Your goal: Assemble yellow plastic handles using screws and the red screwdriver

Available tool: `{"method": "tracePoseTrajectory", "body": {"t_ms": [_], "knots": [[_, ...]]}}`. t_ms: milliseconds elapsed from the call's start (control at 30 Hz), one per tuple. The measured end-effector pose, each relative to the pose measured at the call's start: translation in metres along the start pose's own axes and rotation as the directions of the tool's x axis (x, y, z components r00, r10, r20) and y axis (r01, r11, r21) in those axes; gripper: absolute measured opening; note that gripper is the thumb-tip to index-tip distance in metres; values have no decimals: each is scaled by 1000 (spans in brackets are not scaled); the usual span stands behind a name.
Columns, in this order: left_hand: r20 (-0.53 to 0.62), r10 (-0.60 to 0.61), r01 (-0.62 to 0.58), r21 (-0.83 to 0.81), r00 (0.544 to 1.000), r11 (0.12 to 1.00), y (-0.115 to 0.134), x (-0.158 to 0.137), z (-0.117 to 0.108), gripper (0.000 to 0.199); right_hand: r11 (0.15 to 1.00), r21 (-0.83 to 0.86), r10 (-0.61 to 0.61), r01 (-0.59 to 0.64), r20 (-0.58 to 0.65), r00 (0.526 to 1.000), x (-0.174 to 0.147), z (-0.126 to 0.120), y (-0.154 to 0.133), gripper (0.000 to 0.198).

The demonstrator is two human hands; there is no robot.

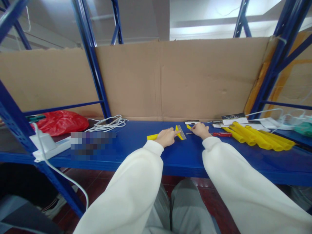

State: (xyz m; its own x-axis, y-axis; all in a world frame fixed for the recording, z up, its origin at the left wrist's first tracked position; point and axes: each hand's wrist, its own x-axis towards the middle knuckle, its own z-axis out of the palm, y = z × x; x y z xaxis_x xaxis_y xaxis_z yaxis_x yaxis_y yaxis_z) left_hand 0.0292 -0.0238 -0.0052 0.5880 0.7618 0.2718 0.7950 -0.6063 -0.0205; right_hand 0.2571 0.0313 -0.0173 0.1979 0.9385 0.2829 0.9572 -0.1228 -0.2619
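Observation:
My left hand (pixel 167 137) is closed around a scraper (pixel 179 132) with a yellow handle and a flat metal blade. The handle's end sticks out to the left of the hand, and the blade points right. Just to its right, my right hand (pixel 200 130) pinches a small yellow piece (pixel 188 127) at the fingertips; the fingers partly hide its shape. A screwdriver (pixel 220 134) with a red handle lies by the right wrist, its metal shaft passing partly behind that hand.
Several yellow tubes (pixel 260 136) lie at the right, beside black-and-white cards (pixel 234 119). A red plastic bag (pixel 62 123), coiled white cable (pixel 107 123) and white power strip (pixel 53 149) occupy the left. Cardboard (pixel 195 78) backs the blue bench (pixel 136 156), between blue posts.

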Motion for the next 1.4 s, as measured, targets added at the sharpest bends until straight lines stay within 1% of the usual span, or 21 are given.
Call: {"method": "tracePoseTrajectory", "body": {"t_ms": [133,267,367,433,633,700,800,900,1000,1100,1167,1233,1333,1400], "knots": [[34,6,-7,23,999,1000,0,0,0,49,1000,-5,-14,14,44,999,-1,-3,-4,16],[31,5,-6,24,1000,1000,0,0,1,49,1000,3,-29,29,57,998,-3,-4,-9,11],[27,4,-5,29,1000,1000,-1,0,2,49,1000,0,-12,12,72,997,-3,-5,-11,11],[23,-1,1,26,1000,1000,-1,0,3,49,999,-33,-16,19,85,996,-3,-5,-12,14],[48,-17,16,34,999,999,-2,0,2,49,978,-133,-140,161,154,978,-4,-6,-11,25],[56,-32,30,37,998,999,-2,0,3,49,970,-164,-155,181,160,975,-6,-7,-11,27],[58,-49,47,26,997,999,-4,0,2,50,969,-188,-137,158,119,983,-9,-8,-11,32],[48,-51,50,12,998,999,-5,0,2,50,984,-135,-103,115,96,990,-11,-9,-11,32],[45,-49,49,4,998,999,-7,0,3,51,995,-33,-90,91,31,995,-10,-10,-10,25],[41,-45,46,-8,998,999,-7,1,3,50,988,138,-60,74,-103,993,-7,-10,-8,18],[38,-45,46,-13,998,999,-7,1,3,50,953,298,-7,61,-178,984,-5,-10,-6,15],[35,-46,47,-13,998,999,-7,1,4,49,876,480,61,49,-210,976,-3,-11,-5,12],[28,-55,55,-7,998,998,-7,1,4,49,689,724,178,22,-199,964,-2,-12,-7,8],[20,-60,60,1,998,998,-7,1,4,49,543,840,244,-9,-148,958,-4,-14,-11,8]]}}
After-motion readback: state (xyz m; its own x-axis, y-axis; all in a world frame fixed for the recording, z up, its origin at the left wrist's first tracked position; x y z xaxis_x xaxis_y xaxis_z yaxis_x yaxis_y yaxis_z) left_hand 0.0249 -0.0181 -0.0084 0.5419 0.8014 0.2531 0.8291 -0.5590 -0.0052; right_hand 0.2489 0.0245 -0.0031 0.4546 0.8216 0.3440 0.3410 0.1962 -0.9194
